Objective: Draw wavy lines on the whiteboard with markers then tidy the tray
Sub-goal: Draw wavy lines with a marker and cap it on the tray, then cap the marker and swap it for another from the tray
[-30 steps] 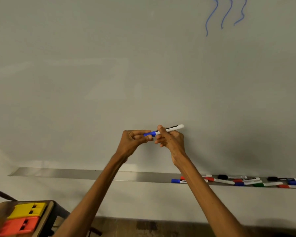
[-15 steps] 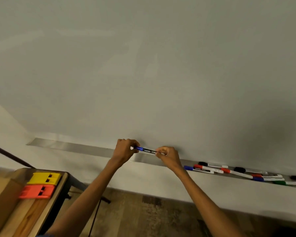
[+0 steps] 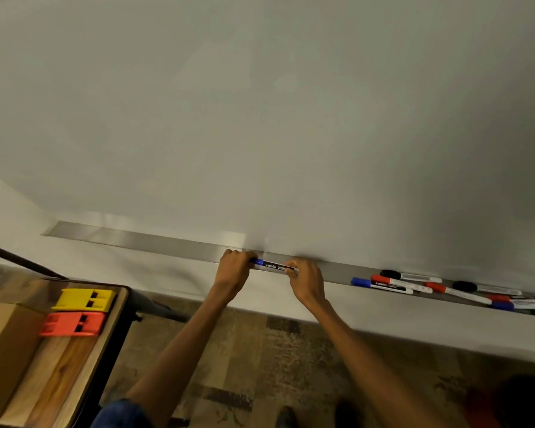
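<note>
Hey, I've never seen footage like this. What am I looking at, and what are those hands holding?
No machine: a person wears a head camera, so the picture looks down their bare arms. The left hand and right hand each grip one end of a blue-capped whiteboard marker at the long grey metal tray below the white whiteboard. More red, blue, black and green markers lie in the tray to the right. At lower left, yellow and orange plastic blocks sit on a wooden table.

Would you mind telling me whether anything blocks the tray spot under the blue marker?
Nothing visible does. The left hand and right hand hold the blue marker over a bare stretch of the tray; the other markers lie farther to its right.
</note>
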A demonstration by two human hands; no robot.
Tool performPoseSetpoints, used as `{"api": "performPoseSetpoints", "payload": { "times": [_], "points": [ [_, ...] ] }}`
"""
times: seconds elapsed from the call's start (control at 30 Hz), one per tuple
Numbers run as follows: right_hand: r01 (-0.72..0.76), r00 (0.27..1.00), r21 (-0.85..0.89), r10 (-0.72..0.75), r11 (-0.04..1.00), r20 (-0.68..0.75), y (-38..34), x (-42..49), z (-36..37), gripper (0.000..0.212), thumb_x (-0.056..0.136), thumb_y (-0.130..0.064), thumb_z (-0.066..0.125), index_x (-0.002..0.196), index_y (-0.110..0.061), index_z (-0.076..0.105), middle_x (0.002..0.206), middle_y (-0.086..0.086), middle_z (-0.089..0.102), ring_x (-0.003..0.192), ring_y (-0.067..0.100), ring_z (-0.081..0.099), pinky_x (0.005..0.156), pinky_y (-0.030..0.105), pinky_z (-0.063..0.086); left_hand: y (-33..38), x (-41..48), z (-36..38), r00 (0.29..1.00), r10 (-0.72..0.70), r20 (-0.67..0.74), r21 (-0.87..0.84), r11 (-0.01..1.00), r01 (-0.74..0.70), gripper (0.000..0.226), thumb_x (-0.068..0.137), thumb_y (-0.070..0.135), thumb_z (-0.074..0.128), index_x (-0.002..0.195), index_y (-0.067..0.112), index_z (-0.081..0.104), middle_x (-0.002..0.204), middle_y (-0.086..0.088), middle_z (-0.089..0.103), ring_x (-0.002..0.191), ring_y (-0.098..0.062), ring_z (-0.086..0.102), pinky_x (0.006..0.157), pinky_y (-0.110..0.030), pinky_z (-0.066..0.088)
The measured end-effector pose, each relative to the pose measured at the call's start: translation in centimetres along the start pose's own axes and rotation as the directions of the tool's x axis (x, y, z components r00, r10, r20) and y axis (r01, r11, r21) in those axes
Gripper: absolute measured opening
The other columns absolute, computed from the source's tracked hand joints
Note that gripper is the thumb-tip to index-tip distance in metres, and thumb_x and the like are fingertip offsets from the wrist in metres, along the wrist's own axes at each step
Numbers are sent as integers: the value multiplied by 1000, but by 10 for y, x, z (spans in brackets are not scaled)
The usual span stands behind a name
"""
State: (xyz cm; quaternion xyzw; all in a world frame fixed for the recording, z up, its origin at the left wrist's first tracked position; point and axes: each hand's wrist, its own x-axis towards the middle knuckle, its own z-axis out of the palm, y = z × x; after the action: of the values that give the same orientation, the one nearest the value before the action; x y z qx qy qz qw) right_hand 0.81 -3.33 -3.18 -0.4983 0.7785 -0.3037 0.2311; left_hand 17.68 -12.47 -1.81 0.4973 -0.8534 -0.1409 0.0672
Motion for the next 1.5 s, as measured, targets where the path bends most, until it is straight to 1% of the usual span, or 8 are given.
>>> {"api": "performPoseSetpoints", "payload": {
  "times": [0.17,0.33,0.5,0.73,1.07,1.17,1.33,1.5],
  "points": [
    [-7,1000,-46,6,999,-17,6,6,17,10,89,-15,65,92,-19,74,89,3,71,86,22,62,70,30,50,-9,3,14,1000,3,-12,38,999,-3,22,97,12,53,107,23,69,86,-5,74,76,-30,63,84,-32,41],
    [36,999,-126,-38,991,-7,10,6,27,16,92,-14,59,101,-15,73,104,4,67,104,23,55,87,38,50,-12,-4,18,1000,-20,-12,71,997,21,23,99,15,48,109,18,68,93,-5,74,73,-28,64,96,-35,35],
    [56,998,-191,-52,980,23,8,6,25,25,96,-18,55,118,-14,66,120,5,64,114,23,53,95,35,47,-9,-7,21,1000,19,-12,73,997,-18,26,98,13,46,119,14,61,114,-6,69,93,-26,66,105,-43,31],
    [109,992,-227,-91,968,90,11,5,20,26,98,-14,50,118,-14,67,117,7,62,111,25,53,89,37,46,1,-6,22,999,3,44,94,996,-7,25,99,22,43,112,17,65,108,-3,69,91,-20,64,107,-41,27],
    [54,994,-213,-34,976,99,17,-4,11,39,100,-22,48,139,-14,48,143,6,46,135,22,38,111,38,32,11,-12,17,995,29,92,117,992,-40,34,90,18,55,123,12,59,121,-6,63,110,-22,60,109,-47,28],
    [81,996,-208,-73,975,46,25,-9,1,38,99,-22,50,135,-13,52,139,7,51,131,23,43,107,38,36,19,-10,17,998,63,30,96,993,-65,36,87,16,58,123,11,61,117,-10,67,105,-25,63,107,-47,31],
    [91,987,-182,-113,979,-115,41,-17,-30,27,95,-19,57,119,-11,64,122,9,64,116,25,56,98,38,43,62,-1,14,985,138,-107,93,987,-128,22,95,27,52,98,14,70,70,-6,73,65,-27,67,87,-36,44],
    [42,959,-201,-96,979,-266,70,-24,-75,18,85,-10,67,102,-9,70,103,8,71,98,27,63,87,40,51,130,8,21,976,209,-56,-37,977,-211,24,93,37,57,100,17,67,78,-5,72,71,-25,65,81,-34,48]
  ]
}}
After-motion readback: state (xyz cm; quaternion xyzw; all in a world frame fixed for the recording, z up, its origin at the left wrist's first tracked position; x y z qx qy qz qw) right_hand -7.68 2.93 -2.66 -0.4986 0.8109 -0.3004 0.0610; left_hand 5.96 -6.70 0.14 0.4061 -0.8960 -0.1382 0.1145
